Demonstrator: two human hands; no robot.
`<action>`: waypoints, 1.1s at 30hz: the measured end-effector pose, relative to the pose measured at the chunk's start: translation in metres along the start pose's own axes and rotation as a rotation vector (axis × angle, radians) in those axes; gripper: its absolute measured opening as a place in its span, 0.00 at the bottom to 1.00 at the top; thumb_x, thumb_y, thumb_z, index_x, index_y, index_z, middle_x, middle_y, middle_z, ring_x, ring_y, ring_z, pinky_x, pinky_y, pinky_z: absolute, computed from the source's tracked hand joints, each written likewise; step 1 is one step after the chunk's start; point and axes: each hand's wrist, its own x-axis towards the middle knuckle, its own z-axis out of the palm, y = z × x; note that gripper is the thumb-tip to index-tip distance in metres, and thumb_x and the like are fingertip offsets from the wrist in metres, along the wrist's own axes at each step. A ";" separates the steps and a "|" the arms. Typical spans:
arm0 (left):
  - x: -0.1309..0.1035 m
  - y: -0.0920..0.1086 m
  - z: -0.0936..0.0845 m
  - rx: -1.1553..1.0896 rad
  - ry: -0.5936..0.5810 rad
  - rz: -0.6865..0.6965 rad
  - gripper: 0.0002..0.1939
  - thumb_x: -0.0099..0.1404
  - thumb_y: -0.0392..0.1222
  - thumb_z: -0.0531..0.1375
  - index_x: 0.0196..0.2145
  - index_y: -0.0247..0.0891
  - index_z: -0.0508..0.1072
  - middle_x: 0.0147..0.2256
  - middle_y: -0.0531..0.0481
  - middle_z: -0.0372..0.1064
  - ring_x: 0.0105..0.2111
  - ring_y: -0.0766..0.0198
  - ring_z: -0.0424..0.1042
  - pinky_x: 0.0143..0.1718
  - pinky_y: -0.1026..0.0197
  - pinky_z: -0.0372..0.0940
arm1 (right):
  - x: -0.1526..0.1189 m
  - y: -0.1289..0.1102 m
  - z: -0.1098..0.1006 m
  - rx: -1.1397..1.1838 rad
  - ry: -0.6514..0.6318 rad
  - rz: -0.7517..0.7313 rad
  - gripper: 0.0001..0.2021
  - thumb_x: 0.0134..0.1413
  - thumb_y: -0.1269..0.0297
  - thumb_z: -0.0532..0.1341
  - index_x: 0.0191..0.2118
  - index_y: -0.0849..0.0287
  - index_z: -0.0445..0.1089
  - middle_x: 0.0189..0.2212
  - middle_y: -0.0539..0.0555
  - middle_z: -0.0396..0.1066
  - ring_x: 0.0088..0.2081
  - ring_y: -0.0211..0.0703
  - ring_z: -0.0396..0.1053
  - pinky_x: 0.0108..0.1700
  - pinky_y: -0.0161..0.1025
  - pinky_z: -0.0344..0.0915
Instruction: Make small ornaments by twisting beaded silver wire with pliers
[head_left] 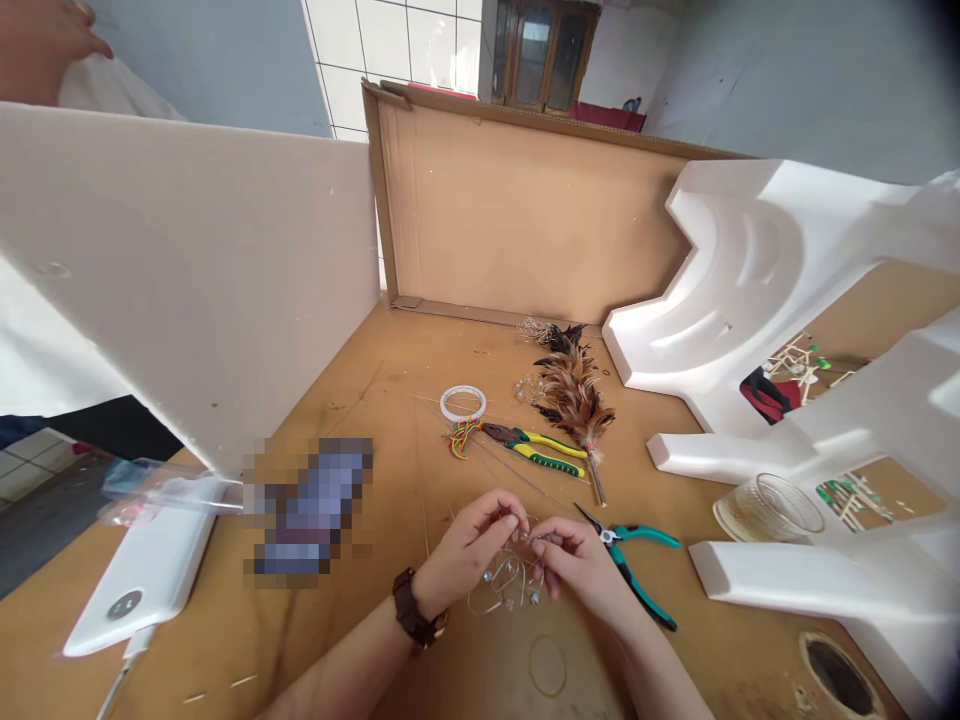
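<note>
My left hand (pixel 487 535), with a dark watch (pixel 415 612) on its wrist, pinches one part of a thin beaded wire (pixel 511 580). Close beside it, my right hand (pixel 566 553) is closed on the same wire, fingertips nearly meeting the left ones. Loops with small clear, shiny beads hang below both hands; the exact grip point is hidden by the fingers. Just right of my right hand lie teal-handled needle-nose pliers (pixel 611 537), jaws apart. Beyond the hands are yellow-green combination pliers (pixel 536 447), a white ring-shaped roll (pixel 463 404) and colourful threads (pixel 463 436).
A brown feather duster (pixel 574 385) lies at the back beside tangled wire (pixel 535 331). White foam pieces (pixel 735 250) stand right, near a glass jar (pixel 769 507). A white foam panel (pixel 187 250) and a charging white phone (pixel 146 570) are left. Another person's hand (pixel 52 40) shows top left.
</note>
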 end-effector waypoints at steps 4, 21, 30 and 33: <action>-0.001 0.002 -0.001 0.002 -0.013 0.011 0.06 0.62 0.38 0.50 0.31 0.36 0.65 0.29 0.52 0.64 0.29 0.67 0.62 0.34 0.64 0.59 | -0.002 -0.005 0.002 -0.009 -0.036 0.013 0.07 0.49 0.62 0.57 0.30 0.61 0.67 0.18 0.46 0.69 0.13 0.30 0.60 0.18 0.29 0.54; -0.008 0.011 0.003 -0.014 -0.128 0.060 0.06 0.58 0.33 0.52 0.27 0.34 0.69 0.27 0.51 0.67 0.29 0.66 0.65 0.34 0.64 0.59 | -0.040 -0.019 0.003 -0.338 0.052 -0.031 0.09 0.47 0.64 0.58 0.35 0.59 0.69 0.22 0.48 0.67 0.20 0.34 0.64 0.23 0.31 0.59; -0.009 0.011 0.004 -0.005 -0.107 0.097 0.07 0.59 0.33 0.51 0.28 0.34 0.68 0.28 0.51 0.66 0.30 0.66 0.65 0.35 0.64 0.59 | -0.043 -0.022 0.022 -0.754 0.289 -0.272 0.07 0.50 0.68 0.55 0.32 0.59 0.71 0.24 0.50 0.68 0.22 0.34 0.63 0.26 0.31 0.58; -0.010 0.012 0.005 0.035 -0.080 0.111 0.07 0.59 0.33 0.51 0.28 0.35 0.68 0.28 0.51 0.66 0.31 0.65 0.64 0.36 0.64 0.59 | -0.042 -0.022 0.024 -0.812 0.338 -0.301 0.07 0.50 0.69 0.55 0.31 0.59 0.71 0.23 0.50 0.67 0.22 0.35 0.64 0.26 0.31 0.58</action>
